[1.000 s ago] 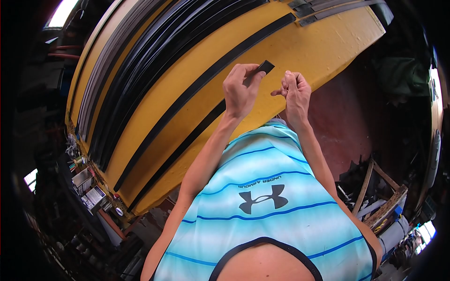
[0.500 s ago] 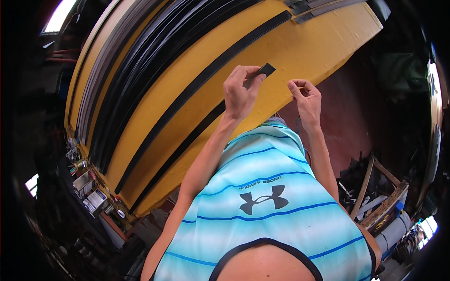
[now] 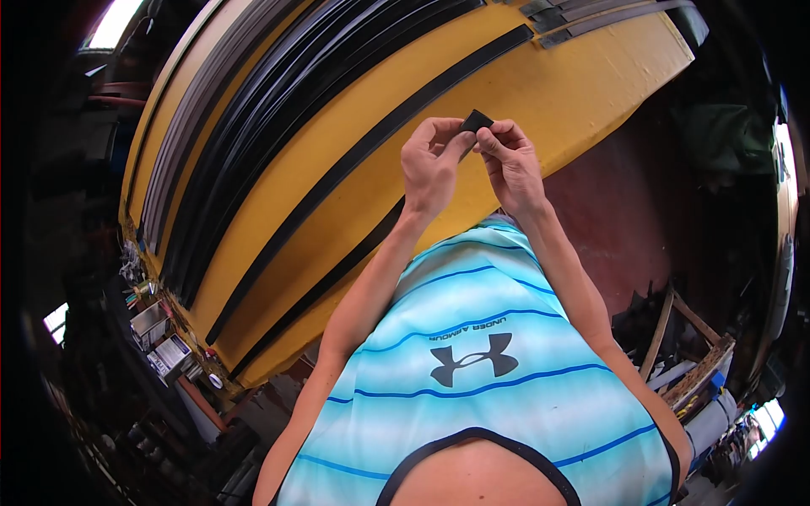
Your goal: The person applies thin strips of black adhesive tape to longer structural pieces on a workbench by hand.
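Note:
A long flat black strip point(image 3: 337, 271) lies along the near side of the yellow table point(image 3: 582, 101), its end lifted off the surface. My left hand point(image 3: 430, 173) grips it just below that end, thumb on top. At the tip, the thumb and fingers of my right hand point(image 3: 515, 164) pinch the strip's corner, close beside the left fingertips. Both hands are closed and nearly touching. A second black strip point(image 3: 363, 160) lies flat just beyond them, running lengthwise.
Several more black strips point(image 3: 253, 139) and a bundle of grey strips point(image 3: 181, 139) cover the table's far side. Grey strip ends point(image 3: 582, 18) lie at the upper right. Small boxes point(image 3: 169, 354) stand off the left end. A wooden frame point(image 3: 696, 371) is at the lower right.
My right hand has moved left and up from beside the table edge to pinch the strip's end. My left hand keeps its grip in nearly the same place.

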